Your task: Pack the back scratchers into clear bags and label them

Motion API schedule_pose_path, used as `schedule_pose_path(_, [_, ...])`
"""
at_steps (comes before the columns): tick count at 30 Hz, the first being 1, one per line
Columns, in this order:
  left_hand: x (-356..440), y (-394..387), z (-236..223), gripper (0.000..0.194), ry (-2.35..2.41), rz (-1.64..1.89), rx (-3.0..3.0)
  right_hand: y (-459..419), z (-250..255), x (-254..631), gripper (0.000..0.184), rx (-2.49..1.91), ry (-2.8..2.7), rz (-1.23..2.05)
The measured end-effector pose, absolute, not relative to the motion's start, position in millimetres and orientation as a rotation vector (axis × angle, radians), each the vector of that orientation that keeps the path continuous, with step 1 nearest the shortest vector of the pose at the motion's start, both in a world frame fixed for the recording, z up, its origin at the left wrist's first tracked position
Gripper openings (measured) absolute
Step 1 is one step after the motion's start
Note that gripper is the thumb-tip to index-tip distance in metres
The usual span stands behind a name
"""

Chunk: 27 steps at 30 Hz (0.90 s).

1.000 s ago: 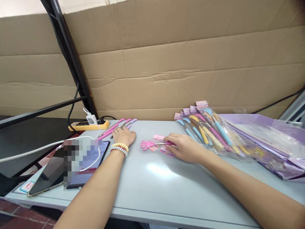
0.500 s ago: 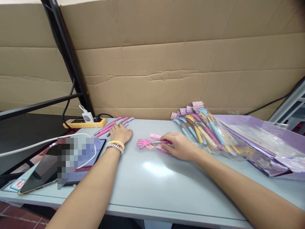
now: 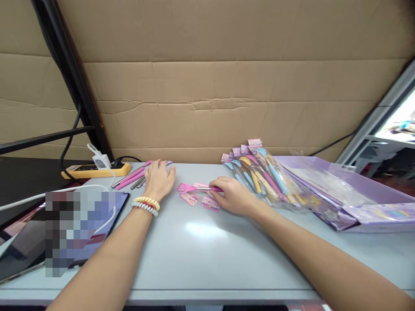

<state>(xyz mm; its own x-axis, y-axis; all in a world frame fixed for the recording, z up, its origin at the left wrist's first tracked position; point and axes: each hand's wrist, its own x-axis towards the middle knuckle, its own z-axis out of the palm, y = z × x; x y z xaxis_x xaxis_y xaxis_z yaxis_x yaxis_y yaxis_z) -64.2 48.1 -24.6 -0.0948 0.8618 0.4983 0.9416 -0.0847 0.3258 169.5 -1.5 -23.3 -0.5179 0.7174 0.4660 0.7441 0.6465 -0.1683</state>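
Observation:
My right hand [image 3: 234, 195] grips the dark pink handle of a pink back scratcher [image 3: 186, 188], its small hand-shaped head pointing left. The scratcher's metal rod crosses above several small pink printed cards [image 3: 210, 204] on the table. My left hand [image 3: 160, 178], with bracelets at the wrist, lies with fingers stretched out and thumb apart. It rests at a small group of pink and purple back scratchers [image 3: 129, 176]. The left fingers cover part of that group, so their contact there is partly hidden.
Bagged back scratchers [image 3: 259, 177] in several colours lie right of centre, beside a purple box [image 3: 366, 205] with plastic bags in it. A tablet [image 3: 97, 237] and a yellow power strip [image 3: 113, 170] with cables stand left. Cardboard [image 3: 207, 86] closes off the back of the table [image 3: 194, 259].
The camera view has shifted to the right. My left hand's fingers reach further over the scratchers at the back left. The cards under the pink scratcher show more spread apart.

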Motion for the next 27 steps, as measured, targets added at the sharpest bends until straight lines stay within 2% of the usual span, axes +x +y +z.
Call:
schedule_pose_path(5, [-32.5,23.3,-12.9,0.04,-1.439,-1.173,-2.303,-5.5,-17.2,167.0,0.024,-1.334,-2.332,-0.242])
schedule_pose_path(10, [0.8,12.4,5.8,0.032,-1.13,-1.033,-2.404,-6.4,-15.3,166.9,0.029,-1.457,-2.322,-0.382])
schedule_pose_path(16, [15.2,17.0,-1.7,0.042,-1.386,-1.387,-2.166,4.7,8.5,172.2,0.022,-1.485,-2.123,-0.262])
schedule_pose_path(21, [8.7,12.5,-14.9,0.043,-1.408,-1.422,-2.172,2.4,23.0,171.9,0.014,-1.503,-2.003,-0.221])
schedule_pose_path(27, [11.1,9.0,-15.3,0.042,-1.446,-1.386,-2.273,-3.2,-2.7,178.4,0.02,-1.305,-1.963,-0.14])
